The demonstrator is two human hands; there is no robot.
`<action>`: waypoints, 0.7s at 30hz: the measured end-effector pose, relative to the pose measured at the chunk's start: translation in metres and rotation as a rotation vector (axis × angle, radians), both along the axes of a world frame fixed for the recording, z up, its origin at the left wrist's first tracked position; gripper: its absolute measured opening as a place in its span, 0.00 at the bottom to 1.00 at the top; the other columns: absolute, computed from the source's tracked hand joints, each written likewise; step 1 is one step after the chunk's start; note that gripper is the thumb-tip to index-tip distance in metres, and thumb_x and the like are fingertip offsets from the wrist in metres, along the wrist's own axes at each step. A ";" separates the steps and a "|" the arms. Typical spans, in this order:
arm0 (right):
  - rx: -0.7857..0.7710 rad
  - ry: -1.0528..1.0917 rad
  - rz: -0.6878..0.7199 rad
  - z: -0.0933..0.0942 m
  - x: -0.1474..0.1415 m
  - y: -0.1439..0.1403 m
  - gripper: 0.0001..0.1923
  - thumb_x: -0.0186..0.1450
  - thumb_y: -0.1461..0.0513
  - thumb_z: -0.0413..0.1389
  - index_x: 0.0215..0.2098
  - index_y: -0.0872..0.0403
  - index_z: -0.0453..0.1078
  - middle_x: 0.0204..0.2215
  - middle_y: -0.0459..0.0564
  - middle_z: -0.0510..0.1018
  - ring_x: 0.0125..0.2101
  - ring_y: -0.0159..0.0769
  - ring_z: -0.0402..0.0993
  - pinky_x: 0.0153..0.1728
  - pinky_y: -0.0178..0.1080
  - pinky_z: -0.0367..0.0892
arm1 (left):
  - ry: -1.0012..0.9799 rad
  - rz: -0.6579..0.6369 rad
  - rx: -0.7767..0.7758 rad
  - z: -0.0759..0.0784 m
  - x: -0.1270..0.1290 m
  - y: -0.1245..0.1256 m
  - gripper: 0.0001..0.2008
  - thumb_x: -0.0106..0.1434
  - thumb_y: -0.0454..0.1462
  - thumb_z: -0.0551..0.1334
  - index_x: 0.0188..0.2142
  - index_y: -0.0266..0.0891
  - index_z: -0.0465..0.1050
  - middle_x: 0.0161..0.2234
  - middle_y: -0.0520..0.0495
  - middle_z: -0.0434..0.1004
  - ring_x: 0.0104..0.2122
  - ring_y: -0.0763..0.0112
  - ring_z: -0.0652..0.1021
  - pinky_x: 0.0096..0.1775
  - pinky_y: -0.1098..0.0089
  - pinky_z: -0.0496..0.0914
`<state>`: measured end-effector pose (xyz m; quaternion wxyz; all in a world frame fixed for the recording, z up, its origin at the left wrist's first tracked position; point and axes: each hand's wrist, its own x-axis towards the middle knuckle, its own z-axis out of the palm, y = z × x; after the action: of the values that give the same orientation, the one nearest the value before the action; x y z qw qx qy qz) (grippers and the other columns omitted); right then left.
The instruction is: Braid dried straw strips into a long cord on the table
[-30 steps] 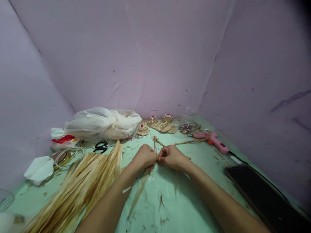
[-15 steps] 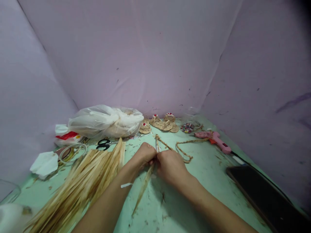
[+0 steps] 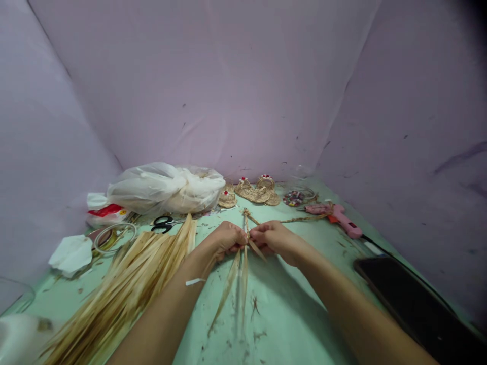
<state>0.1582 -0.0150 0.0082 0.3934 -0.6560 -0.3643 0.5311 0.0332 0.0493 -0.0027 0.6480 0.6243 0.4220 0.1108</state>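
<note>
A thin straw-coloured braid (image 3: pixel 246 223) runs toward me from a knotted end on the green table. My left hand (image 3: pixel 230 237) is closed, pinching the braid's near end from the left. Facing it, my right hand (image 3: pixel 274 241) is closed with its fingertips on the same spot from the right. Loose fibre strips (image 3: pixel 230 289) hang toward me from beneath the fingers, spread apart. A longer stretch of braid trails right, behind my right hand, to the pink glue gun (image 3: pixel 344 220). Fingers hide the exact crossing of the strips.
Left of my arm lies a sheaf of dried strips (image 3: pixel 133 284), with black-handled scissors (image 3: pixel 163 224) beyond. A white plastic bag (image 3: pixel 163 190), small woven slippers (image 3: pixel 253 192) and beads (image 3: pixel 293 197) line the back. At right rests a dark phone-like slab (image 3: pixel 411 299).
My right hand has shifted slightly right and turned, its fist loosening into a fingertip pinch. More strips now show fanned out below the hands.
</note>
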 end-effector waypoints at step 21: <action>0.355 -1.016 0.065 0.026 0.022 -0.010 0.09 0.51 0.62 0.51 0.24 0.56 0.72 0.19 0.49 0.74 0.20 0.31 0.65 0.20 0.31 0.53 | 0.424 0.215 0.505 -0.019 0.022 -0.032 0.09 0.41 0.36 0.56 0.23 0.35 0.71 0.20 0.46 0.69 0.23 0.68 0.70 0.23 0.73 0.58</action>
<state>0.1807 -0.0249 0.0337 0.2557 -0.7420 -0.6133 0.0890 0.0551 0.0173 -0.0221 0.3558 0.7261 0.5697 0.1471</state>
